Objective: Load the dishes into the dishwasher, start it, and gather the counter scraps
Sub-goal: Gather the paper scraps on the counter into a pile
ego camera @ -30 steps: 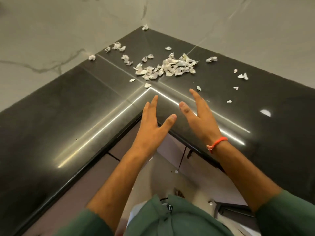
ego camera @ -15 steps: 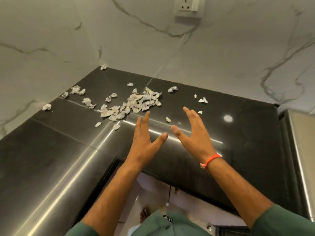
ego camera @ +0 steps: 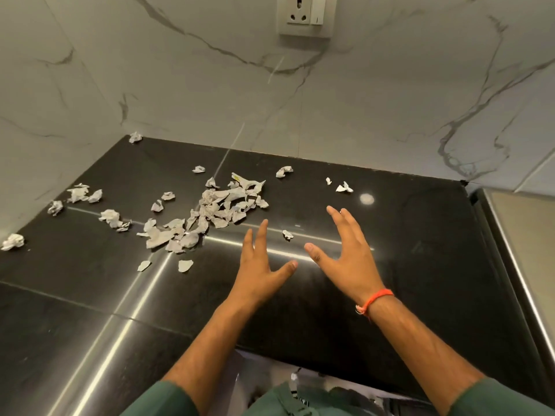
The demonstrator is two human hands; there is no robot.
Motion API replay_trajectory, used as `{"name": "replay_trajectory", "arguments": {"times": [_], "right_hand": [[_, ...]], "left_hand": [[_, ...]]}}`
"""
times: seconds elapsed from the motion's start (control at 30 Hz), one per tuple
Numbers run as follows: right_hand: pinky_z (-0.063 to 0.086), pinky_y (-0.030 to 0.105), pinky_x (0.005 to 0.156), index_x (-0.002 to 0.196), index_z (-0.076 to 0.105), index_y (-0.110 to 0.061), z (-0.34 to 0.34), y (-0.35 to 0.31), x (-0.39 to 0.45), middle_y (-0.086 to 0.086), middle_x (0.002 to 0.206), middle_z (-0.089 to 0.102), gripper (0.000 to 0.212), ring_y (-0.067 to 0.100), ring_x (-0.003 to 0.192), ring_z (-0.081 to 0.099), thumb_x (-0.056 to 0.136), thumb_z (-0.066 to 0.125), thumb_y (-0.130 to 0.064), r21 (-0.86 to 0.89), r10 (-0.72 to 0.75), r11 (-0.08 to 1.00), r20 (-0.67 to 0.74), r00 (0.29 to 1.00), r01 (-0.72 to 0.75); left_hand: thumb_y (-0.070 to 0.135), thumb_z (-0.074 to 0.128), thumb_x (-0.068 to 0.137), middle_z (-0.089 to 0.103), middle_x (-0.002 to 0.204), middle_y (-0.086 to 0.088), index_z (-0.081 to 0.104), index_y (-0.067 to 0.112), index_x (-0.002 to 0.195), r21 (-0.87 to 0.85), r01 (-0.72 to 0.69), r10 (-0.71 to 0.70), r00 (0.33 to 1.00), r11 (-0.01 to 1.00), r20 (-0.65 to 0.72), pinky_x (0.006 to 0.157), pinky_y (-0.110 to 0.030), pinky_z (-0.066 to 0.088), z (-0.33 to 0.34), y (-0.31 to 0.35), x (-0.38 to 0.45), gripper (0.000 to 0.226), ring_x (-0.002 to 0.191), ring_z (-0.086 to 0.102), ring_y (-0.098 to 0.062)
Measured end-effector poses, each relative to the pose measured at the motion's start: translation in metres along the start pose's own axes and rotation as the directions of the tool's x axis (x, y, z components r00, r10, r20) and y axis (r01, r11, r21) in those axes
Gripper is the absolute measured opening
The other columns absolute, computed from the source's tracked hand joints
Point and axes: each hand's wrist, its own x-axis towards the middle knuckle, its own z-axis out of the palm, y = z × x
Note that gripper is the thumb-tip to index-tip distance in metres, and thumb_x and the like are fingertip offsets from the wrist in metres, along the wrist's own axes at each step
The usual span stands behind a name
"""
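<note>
Counter: black polished stone counter point(ego camera: 420, 241) in a corner, with pale marbled wall point(ego camera: 210, 94) behind it and on the left side; one wall socket point(ego camera: 305, 14) is high on the back wall.
Left hand: the left hand point(ego camera: 260, 265) hovers over the front middle of the counter, fingers straight and spread, holding nothing.
Right hand: the right hand point(ego camera: 348, 253) is just beside it, also released and empty, fingers spread; an orange thread band point(ego camera: 375, 298) is on the wrist.
Nearest scrap: one small scrap point(ego camera: 287, 234) lies between the two hands, just ahead of the thumbs.
Main pile: the paper scraps point(ego camera: 216, 210) lie loosely heaped towards the back, left of the left hand's fingertips.
Scattered pieces: more lie along the left wall edge point(ego camera: 78, 195), one in the back corner point(ego camera: 135, 137), and a few near the back edge on the right point(ego camera: 344, 187).
Dishwasher: not in the picture, so I cannot tell if it is loaded or started.
Progress: the gathering seems only to begin; no scrap is touched yet, and all the pieces are left to collect, I think.
Right edge: a grey metal surface point(ego camera: 516, 235) adjoins the counter there.
</note>
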Motion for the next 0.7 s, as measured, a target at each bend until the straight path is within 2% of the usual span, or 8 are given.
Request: {"name": "replay_trajectory", "arguments": {"times": [0.13, 0.23, 0.3, 0.37, 0.5, 0.63, 0.7], "right_hand": [[0.026, 0.033, 0.118, 0.154, 0.025, -0.047, 0.001, 0.027, 0.012, -0.011, 0.167, 0.010, 0.086, 0.011, 0.152, 0.015, 0.084, 0.073, -0.053, -0.037, 0.035, 0.999, 0.035, 0.999, -0.034], [0.024, 0.034, 0.118, 0.156, 0.023, -0.043, -0.006, 0.055, 0.026, -0.005, 0.168, 0.008, 0.089, 0.015, 0.154, 0.011, 0.083, 0.073, -0.054, -0.123, 0.099, 0.988, 0.055, 0.994, -0.091], [0.023, 0.042, 0.122, 0.157, 0.019, -0.041, -0.012, 0.078, 0.035, 0.003, 0.168, 0.007, 0.092, 0.020, 0.154, 0.010, 0.083, 0.070, -0.060, -0.226, 0.157, 0.964, 0.061, 0.986, -0.140], [0.020, 0.047, 0.123, 0.158, 0.015, -0.037, -0.019, 0.102, 0.044, 0.008, 0.168, 0.007, 0.095, 0.025, 0.154, 0.009, 0.083, 0.064, -0.068, -0.359, 0.195, 0.920, 0.066, 0.979, -0.159], [0.007, 0.048, 0.124, 0.160, 0.007, -0.035, -0.026, 0.132, 0.063, 0.009, 0.168, 0.002, 0.089, 0.025, 0.155, 0.001, 0.089, 0.041, -0.076, -0.528, 0.209, 0.841, 0.119, 0.971, -0.116], [-0.001, 0.050, 0.124, 0.160, 0.003, -0.035, 0.000, 0.131, 0.082, 0.005, 0.169, -0.002, 0.084, 0.022, 0.155, -0.007, 0.089, 0.008, -0.079, -0.637, 0.147, 0.771, 0.187, 0.971, 0.006], [-0.001, 0.051, 0.124, 0.161, 0.006, -0.033, 0.023, 0.119, 0.089, 0.004, 0.169, -0.002, 0.083, 0.023, 0.155, -0.007, 0.090, 0.002, -0.075, -0.655, 0.103, 0.752, 0.221, 0.970, 0.069]], "left_hand": [[0.053, 0.072, 0.085, -0.010, 0.169, -0.005, -0.002, 0.044, 0.158, 0.076, 0.082, -0.085, 0.995, 0.994, 0.043, 0.122, -0.042, 0.014, 0.015, -0.018, 0.013, 0.104, 0.155, -0.004, -0.021], [0.070, 0.053, 0.088, -0.012, 0.169, -0.002, -0.008, 0.038, 0.159, 0.429, 0.052, -0.075, 0.996, 0.902, 0.038, 0.126, -0.045, 0.008, 0.030, -0.040, 0.011, 0.099, 0.155, -0.012, -0.020], [0.079, 0.036, 0.088, -0.013, 0.169, 0.001, -0.010, 0.038, 0.159, 0.555, 0.016, -0.018, 1.000, 0.832, -0.003, 0.127, -0.042, 0.003, 0.040, -0.047, 0.009, 0.094, 0.154, -0.018, -0.015], [0.085, 0.029, 0.087, -0.009, 0.169, 0.001, -0.010, 0.038, 0.159, 0.569, 0.020, 0.019, 0.998, 0.822, -0.063, 0.126, -0.039, 0.002, 0.045, -0.047, 0.009, 0.094, 0.154, -0.016, -0.013], [0.090, 0.028, 0.084, -0.003, 0.170, 0.000, -0.011, 0.039, 0.159, 0.587, 0.045, 0.032, 0.992, 0.808, -0.120, 0.127, -0.042, 0.007, 0.048, -0.046, 0.018, 0.098, 0.155, -0.010, -0.013], [0.090, 0.035, 0.081, 0.003, 0.170, -0.001, -0.007, 0.039, 0.159, 0.576, 0.067, 0.024, 0.989, 0.815, -0.148, 0.126, -0.042, 0.011, 0.045, -0.043, 0.029, 0.103, 0.156, -0.004, -0.014], [0.091, 0.038, 0.080, 0.004, 0.170, -0.002, -0.008, 0.039, 0.159, 0.574, 0.074, 0.019, 0.988, 0.815, -0.155, 0.126, -0.042, 0.013, 0.045, -0.041, 0.032, 0.105, 0.156, -0.002, -0.015]]}}
